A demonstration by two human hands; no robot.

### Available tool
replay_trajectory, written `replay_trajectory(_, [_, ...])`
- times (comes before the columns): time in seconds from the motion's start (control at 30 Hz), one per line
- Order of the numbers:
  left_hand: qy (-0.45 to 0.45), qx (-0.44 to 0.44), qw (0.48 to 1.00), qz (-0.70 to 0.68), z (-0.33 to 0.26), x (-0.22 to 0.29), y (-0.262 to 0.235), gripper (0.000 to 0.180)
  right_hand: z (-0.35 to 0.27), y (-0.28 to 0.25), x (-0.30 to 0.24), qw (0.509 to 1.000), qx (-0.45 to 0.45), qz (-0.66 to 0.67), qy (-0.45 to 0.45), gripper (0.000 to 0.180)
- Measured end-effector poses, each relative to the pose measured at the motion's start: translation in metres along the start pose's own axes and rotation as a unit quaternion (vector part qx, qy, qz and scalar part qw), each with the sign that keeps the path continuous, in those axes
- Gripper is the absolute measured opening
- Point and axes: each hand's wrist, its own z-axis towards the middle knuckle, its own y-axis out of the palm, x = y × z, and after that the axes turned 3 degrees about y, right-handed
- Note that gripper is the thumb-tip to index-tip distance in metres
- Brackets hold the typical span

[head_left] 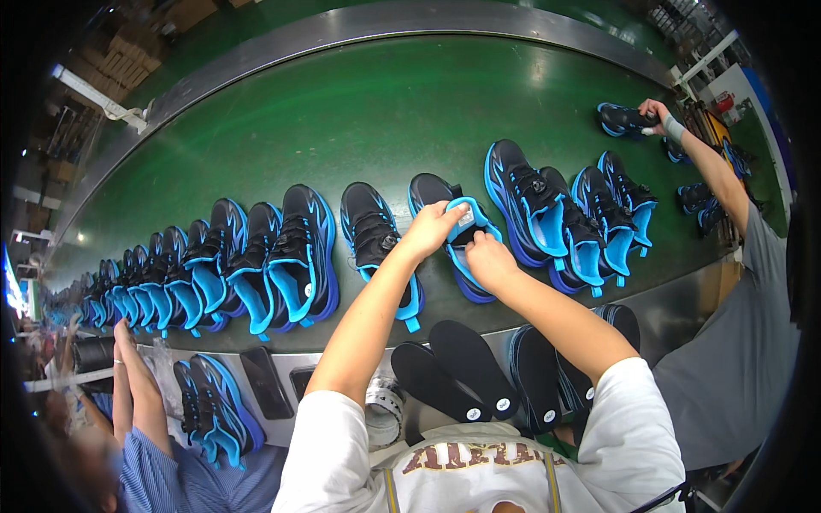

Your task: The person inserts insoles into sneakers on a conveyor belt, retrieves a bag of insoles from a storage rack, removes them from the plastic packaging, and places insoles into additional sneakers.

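Green conveyor belt (376, 111) curves across the head view, lined with black-and-blue sneakers. At frame centre lies one sneaker (451, 235), its long axis running from upper left to lower right, toe away from the person. The left hand (434, 225) grips its blue tongue from the left; the right hand (489, 259) pinches the collar from the lower right. Both hands touch it, equally near. Black insoles (462, 368) lie below.

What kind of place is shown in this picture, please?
Probably a shoe factory assembly line. Many identical black and blue shoes lie in a row on a green conveyor belt, loose black insoles wait at its edge, and several people work side by side.
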Motion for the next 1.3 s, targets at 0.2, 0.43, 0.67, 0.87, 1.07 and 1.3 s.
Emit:
replay_trajectory(0.2, [0.011,0.002,0.999,0.032,-0.008,0.005,-0.005,0.037,0.016,0.0,0.002,0.989,-0.132,-0.058,-0.046,0.015])
replay_trajectory(0.43, [0.04,-0.003,0.999,0.025,-0.013,0.008,-0.004,0.035,0.016,-0.008,-0.005,0.975,-0.215,-0.057,-0.007,0.028])
replay_trajectory(0.67, [0.027,-0.011,0.999,0.038,-0.012,0.005,-0.004,0.035,0.028,-0.015,-0.004,0.918,-0.366,-0.146,-0.048,0.035])
replay_trajectory(0.87, [0.029,-0.017,0.999,-0.017,-0.014,0.011,-0.002,0.034,0.032,-0.029,0.001,0.883,-0.424,-0.16,-0.124,0.05])
replay_trajectory(1.07, [0.088,0.111,0.98,0.136,-0.017,0.003,0.002,0.033,0.03,-0.037,-0.014,0.887,-0.321,-0.254,-0.213,0.03])
replay_trajectory(1.3, [0.315,0.132,0.72,0.604,-0.016,0.015,0.001,0.031,0.01,-0.071,-0.002,0.86,-0.493,0.002,-0.132,0.062])
